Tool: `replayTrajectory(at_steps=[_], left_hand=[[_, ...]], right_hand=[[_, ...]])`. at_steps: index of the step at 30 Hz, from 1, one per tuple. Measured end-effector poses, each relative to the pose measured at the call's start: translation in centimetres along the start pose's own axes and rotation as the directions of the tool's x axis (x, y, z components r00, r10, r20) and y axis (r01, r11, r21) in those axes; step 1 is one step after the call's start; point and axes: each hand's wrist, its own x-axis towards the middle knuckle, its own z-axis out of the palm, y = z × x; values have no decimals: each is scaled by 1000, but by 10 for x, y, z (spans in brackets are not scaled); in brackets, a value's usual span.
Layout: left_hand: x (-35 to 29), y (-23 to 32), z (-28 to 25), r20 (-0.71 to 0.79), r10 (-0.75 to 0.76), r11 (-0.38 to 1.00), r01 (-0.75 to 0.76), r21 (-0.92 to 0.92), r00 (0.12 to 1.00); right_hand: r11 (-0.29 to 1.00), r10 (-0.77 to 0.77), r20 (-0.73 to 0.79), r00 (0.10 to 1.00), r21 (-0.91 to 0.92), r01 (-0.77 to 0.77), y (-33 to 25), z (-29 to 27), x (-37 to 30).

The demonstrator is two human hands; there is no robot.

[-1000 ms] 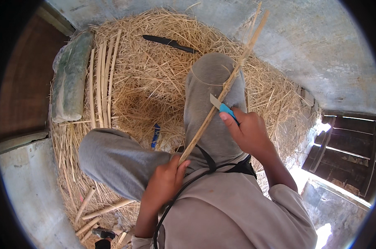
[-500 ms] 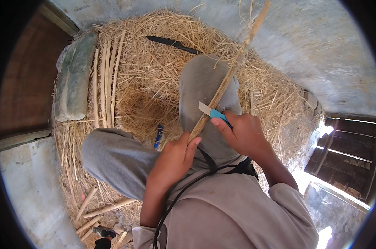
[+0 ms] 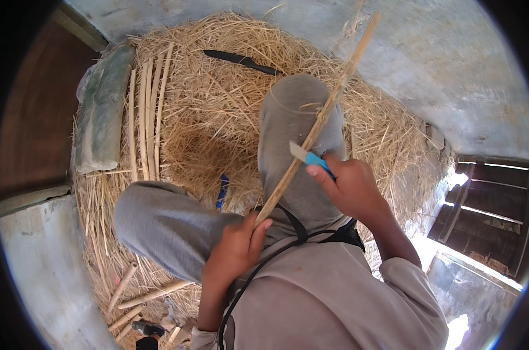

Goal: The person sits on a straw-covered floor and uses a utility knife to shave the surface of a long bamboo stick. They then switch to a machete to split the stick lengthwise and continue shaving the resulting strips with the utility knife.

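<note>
A long, pale strip of wood or bamboo [image 3: 288,176] slants from my lap up over my right knee toward the wall. My left hand [image 3: 234,248] is closed round its lower end. In my right hand [image 3: 351,185] is a utility knife [image 3: 315,159] with a light blue handle. Its wide blade lies across the strip, a little below the knee, and the fist hides the rear of the handle. Thin curled shavings [image 3: 310,106] cling to the strip near the knee.
Straw-like shavings [image 3: 218,105] cover the floor around my legs. A black knife [image 3: 241,60] lies beyond my knee, a blue object [image 3: 222,191] between my legs. Several pale strips [image 3: 143,116] and a green plastic-wrapped bundle [image 3: 104,111] lie left. Cut sticks [image 3: 153,293] lie lower left; a wall [image 3: 445,64] rises at right.
My left hand has drawn the strip down and left toward my body. The knife has shifted slightly right, still against the strip. A long shaving at the strip's far end has come away.
</note>
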Motion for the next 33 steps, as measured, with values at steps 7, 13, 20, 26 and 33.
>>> replayTrajectory(at_steps=[7,13,20,26,33], left_hand=[[21,14,-1,-134,16,998,-7,68,991],[-20,1,0,-151,-34,988,56,144,988],[-74,-20,9,-103,-156,947,179,266,982],[-51,-6,8,-184,-44,903,118,413,982],[14,18,27,-377,147,866,65,495,914]], right_hand=[[992,-123,88,989,16,122,-16,2,9],[993,-120,26,992,16,120,-14,8,15],[985,-144,-62,988,-107,137,-8,15,4],[990,-141,-72,987,21,143,0,10,5],[985,-173,9,985,-9,174,-10,15,3]])
